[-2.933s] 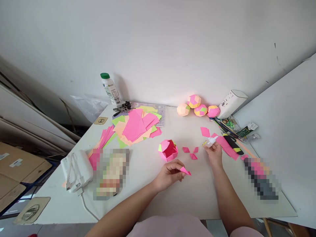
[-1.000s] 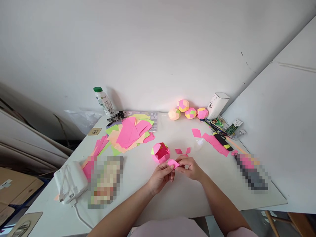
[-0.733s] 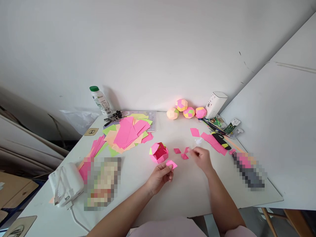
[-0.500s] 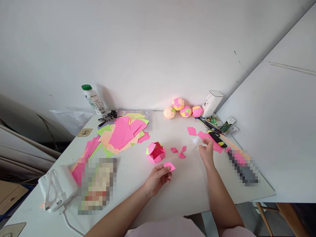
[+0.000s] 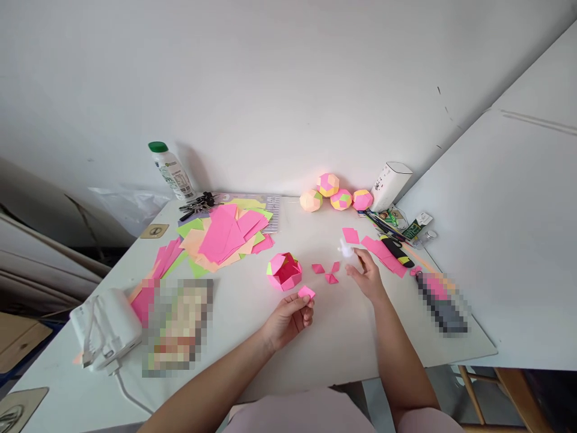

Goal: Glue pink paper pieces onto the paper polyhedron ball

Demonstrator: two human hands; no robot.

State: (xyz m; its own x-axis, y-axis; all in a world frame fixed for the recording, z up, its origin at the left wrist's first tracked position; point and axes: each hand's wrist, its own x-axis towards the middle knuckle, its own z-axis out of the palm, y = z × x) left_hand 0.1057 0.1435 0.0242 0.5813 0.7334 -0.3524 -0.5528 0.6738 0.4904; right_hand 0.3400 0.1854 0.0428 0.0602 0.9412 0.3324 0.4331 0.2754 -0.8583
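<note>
Left hand point(image 5: 286, 319) pinches a pink paper diamond point(image 5: 306, 292); right hand point(image 5: 368, 280) gapes by a blurred white plastic bottle point(image 5: 346, 248), grip unclear.

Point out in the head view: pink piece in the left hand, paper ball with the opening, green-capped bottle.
Pink piece point(image 5: 307, 291): head view, on its exposed face.
Paper ball point(image 5: 279, 281): head view, outer wall below the opening.
Green-capped bottle point(image 5: 173, 175): head view, middle of its body.
</note>
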